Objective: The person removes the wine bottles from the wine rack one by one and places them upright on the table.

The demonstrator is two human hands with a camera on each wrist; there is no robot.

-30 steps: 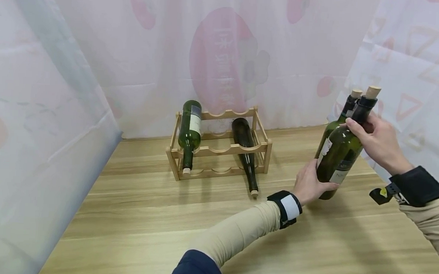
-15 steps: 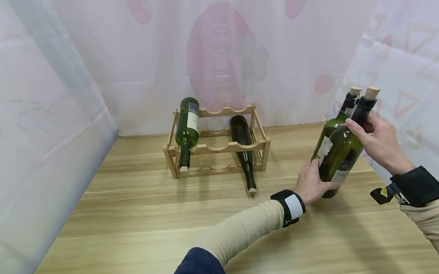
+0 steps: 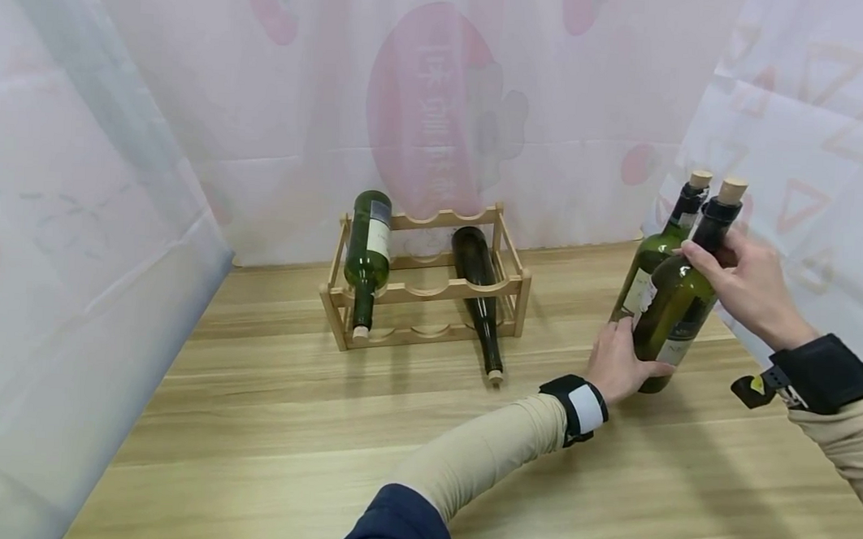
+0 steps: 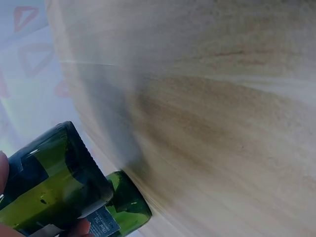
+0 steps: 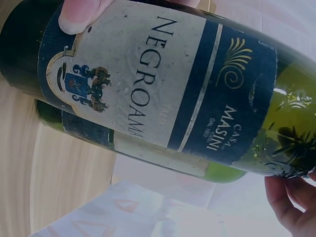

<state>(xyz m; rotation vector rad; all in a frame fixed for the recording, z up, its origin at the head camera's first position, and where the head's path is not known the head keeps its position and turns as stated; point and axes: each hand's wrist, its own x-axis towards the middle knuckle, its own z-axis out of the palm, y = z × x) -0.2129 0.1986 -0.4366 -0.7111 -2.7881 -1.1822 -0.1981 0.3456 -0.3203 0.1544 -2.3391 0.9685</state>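
Both hands hold a dark green wine bottle point(image 3: 679, 295) with a cork in its neck, at the right of the head view. My left hand point(image 3: 620, 365) grips its lower body, thumb across the front. The fingers of my right hand point(image 3: 756, 282) hold it by the shoulder below the neck. It leans to the right, and its white and blue label faces the right wrist camera. Just behind it stands a second corked wine bottle point(image 3: 647, 260), partly hidden. In the left wrist view, the held bottle's base point(image 4: 89, 165) shows above the second bottle's base point(image 4: 133, 207).
A two-tier wooden wine rack point(image 3: 430, 296) stands at the back of the wooden table point(image 3: 282, 457). On its upper tier at left lies a green bottle point(image 3: 369, 254). A darker bottle point(image 3: 478, 276) lies in the lower tier at right, neck forward. White printed curtains point(image 3: 300, 116) enclose the table.
My left hand has shifted slightly to the right at the bottle's lower body. The held bottle and right hand have dipped a little. The racked bottles stay in place.
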